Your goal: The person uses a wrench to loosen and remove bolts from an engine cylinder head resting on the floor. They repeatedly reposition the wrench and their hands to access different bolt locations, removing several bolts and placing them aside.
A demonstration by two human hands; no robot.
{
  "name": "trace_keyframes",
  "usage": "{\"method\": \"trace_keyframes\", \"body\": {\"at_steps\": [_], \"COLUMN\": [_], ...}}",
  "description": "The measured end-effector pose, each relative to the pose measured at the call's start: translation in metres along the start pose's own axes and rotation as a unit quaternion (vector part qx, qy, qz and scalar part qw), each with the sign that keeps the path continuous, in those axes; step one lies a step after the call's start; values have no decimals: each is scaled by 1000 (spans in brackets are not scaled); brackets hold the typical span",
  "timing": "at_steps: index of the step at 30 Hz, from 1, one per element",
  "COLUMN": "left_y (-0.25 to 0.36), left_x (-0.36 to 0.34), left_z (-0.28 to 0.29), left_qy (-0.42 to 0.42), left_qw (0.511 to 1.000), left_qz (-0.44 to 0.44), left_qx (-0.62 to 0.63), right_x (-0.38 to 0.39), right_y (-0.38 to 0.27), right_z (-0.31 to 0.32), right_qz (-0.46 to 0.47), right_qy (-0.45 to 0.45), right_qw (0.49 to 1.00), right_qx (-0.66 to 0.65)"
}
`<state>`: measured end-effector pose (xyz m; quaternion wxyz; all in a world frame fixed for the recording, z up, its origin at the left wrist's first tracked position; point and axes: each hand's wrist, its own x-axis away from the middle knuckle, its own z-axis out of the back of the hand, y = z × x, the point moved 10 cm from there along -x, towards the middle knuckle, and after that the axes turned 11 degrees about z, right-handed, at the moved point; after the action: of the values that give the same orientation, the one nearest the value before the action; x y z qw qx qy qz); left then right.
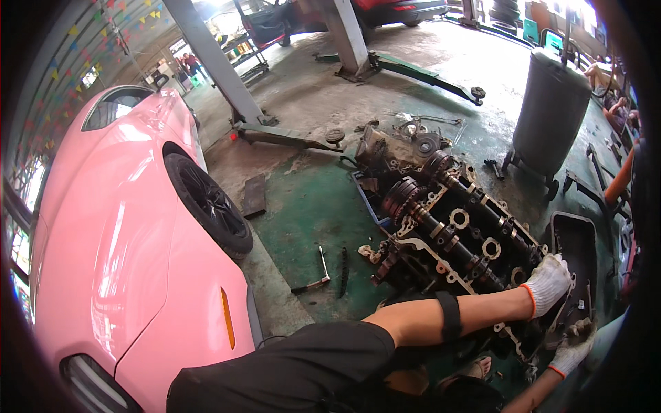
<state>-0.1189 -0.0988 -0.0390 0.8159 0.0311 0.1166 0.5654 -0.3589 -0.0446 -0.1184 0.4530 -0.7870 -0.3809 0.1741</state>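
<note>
My left hand (549, 283), in a white knitted glove, reaches across to the near right end of an engine (454, 234). Its fingers are curled at the edge of the engine, and what they hold cannot be made out. My right hand (573, 346), also gloved and with dirty fingertips, is closer to me, beside the near end of a black tray (593, 237). Its fingers are bent together around something too small to name. Two dark camshafts (447, 241) lie along the open top of the engine, with round gears at their far ends.
A pink car (131, 234) stands on the left. On the green floor lie a ratchet wrench (321, 279) and a dark strip (343, 272). Lift posts (348, 41) with low arms (427, 77) stand farther back. A grey tank (551, 110) on wheels is at the right.
</note>
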Motion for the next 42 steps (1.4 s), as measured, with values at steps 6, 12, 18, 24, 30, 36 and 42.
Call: {"method": "trace_keyframes", "body": {"at_steps": [6, 12, 18, 24, 30, 36, 42], "left_y": [-5, -2, -15, -19, -13, -25, -21], "left_x": [7, 6, 27, 42, 29, 25, 31], "left_z": [14, 13, 43, 63, 68, 62, 55], "left_qy": [0, -23, 80, 13, -32, -32, 3], "left_qw": [1000, 1000, 995, 996, 998, 991, 991], "left_qz": [-18, 20, 66, -22, -52, -48, -104], "left_qx": [9, 1, 10, 88, 26, 121, 83], "right_x": [-9, 3, 23, 48, 66, 76, 82], "right_y": [21, 19, 9, 0, 5, 18, 19], "right_z": [-25, -28, -27, -14, -31, -55, -66], "right_qz": [-44, -80, -105, -77, -61, -108, -92], "right_qy": [-49, -5, -21, 26, 33, -16, -54], "right_qw": [996, 990, 990, 994, 995, 987, 989], "right_qx": [-61, -114, -88, -73, -76, -115, -105]}}
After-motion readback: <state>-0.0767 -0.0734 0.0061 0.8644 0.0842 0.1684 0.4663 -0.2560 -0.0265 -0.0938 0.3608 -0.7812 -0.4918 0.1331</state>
